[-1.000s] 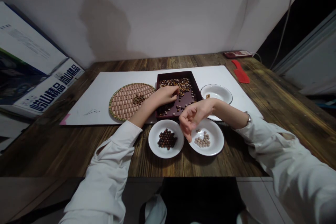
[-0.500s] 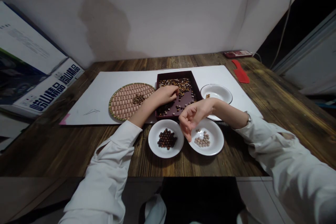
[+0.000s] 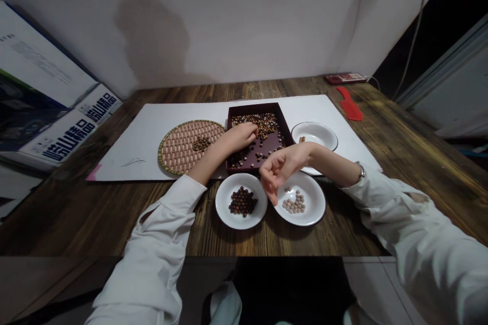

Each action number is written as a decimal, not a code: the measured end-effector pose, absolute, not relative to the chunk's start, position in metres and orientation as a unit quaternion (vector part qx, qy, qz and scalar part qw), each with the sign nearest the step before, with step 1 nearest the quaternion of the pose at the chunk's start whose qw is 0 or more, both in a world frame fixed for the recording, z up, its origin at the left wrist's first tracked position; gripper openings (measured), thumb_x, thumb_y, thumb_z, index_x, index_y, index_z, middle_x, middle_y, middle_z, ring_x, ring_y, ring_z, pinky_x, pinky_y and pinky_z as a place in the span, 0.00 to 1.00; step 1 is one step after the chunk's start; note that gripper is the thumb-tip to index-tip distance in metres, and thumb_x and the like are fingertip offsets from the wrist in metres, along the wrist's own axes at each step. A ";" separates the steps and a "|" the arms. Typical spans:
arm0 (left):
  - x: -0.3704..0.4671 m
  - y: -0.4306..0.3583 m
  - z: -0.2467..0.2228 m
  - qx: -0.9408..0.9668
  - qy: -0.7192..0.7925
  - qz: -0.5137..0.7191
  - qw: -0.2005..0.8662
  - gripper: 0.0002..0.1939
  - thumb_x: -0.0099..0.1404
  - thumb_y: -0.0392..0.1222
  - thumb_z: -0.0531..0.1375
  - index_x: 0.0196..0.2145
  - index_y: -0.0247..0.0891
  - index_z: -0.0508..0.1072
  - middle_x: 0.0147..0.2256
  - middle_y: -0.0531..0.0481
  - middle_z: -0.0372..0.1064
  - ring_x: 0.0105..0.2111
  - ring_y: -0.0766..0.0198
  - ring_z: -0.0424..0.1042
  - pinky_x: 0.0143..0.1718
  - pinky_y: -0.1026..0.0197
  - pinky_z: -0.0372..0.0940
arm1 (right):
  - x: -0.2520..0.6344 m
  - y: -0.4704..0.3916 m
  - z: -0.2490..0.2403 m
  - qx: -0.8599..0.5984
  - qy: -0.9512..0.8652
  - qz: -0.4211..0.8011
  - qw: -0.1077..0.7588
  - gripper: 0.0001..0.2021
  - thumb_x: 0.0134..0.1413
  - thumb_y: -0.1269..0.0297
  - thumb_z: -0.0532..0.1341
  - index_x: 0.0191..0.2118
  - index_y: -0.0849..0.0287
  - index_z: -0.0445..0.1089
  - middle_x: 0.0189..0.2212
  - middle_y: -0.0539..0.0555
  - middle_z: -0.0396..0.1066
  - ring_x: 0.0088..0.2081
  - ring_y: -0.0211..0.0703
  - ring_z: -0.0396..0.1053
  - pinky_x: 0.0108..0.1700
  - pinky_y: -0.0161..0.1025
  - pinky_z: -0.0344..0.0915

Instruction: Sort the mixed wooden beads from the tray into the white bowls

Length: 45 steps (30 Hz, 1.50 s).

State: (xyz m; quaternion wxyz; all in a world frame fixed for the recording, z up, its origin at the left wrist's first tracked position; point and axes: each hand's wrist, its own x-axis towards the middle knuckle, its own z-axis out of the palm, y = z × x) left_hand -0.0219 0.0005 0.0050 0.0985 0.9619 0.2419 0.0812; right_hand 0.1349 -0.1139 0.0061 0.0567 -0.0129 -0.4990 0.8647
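The left hand reaches over the left side of the dark red tray, its fingers bent and drawn narrow just beside the mixed beads heaped at the far end; whether a bead is pinched there, I cannot tell. For beads this small and round, a light grip with thumb and fingertip suits best, since a hard squeeze could shoot one away, and a loose bead from the thin scatter at the near end is likely easier to take cleanly than one wedged in the heap. The forearm passes above the near right edge of the woven mat, so a raised wrist spares the brown beads lying there. The right hand hangs with loosely curled fingers at the tray's near right corner, over the left rim of the near right plate with its pale beads; its inner grip is hidden, so I cannot tell if it holds anything. Low, slow movement serves well here, as a sleeve or knuckle could tip that rim or nudge the near left plate, where dark beads sit. Any release is best made close to the surface, so that nothing bounces or rolls off.
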 end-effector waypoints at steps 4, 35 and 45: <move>-0.021 0.001 0.005 0.961 0.249 0.078 0.090 0.13 0.67 0.32 0.49 0.37 0.34 0.73 0.41 0.43 0.72 0.41 0.59 0.71 0.47 0.59 0.64 | 0.135 -0.113 0.006 -0.012 -0.501 0.864 0.055 0.02 0.62 0.71 0.61 0.39 0.64 0.70 0.42 0.60 0.78 0.48 0.43 0.76 0.53 0.43 0.69; -0.023 -0.017 0.018 0.919 0.380 0.041 -0.098 0.18 0.69 0.34 0.47 0.45 0.28 0.75 0.45 0.36 0.74 0.46 0.51 0.75 0.47 0.55 0.67 | 0.135 -0.114 0.011 -0.033 -0.500 0.864 0.053 0.05 0.61 0.68 0.63 0.38 0.65 0.69 0.42 0.61 0.78 0.47 0.43 0.76 0.53 0.43 0.68; -0.021 -0.021 0.023 0.895 0.434 0.049 -0.086 0.20 0.69 0.35 0.46 0.45 0.27 0.76 0.45 0.34 0.75 0.46 0.48 0.76 0.45 0.52 0.67 | 0.135 -0.114 0.010 -0.032 -0.502 0.863 0.053 0.04 0.62 0.69 0.63 0.38 0.65 0.69 0.42 0.61 0.78 0.47 0.44 0.76 0.53 0.43 0.69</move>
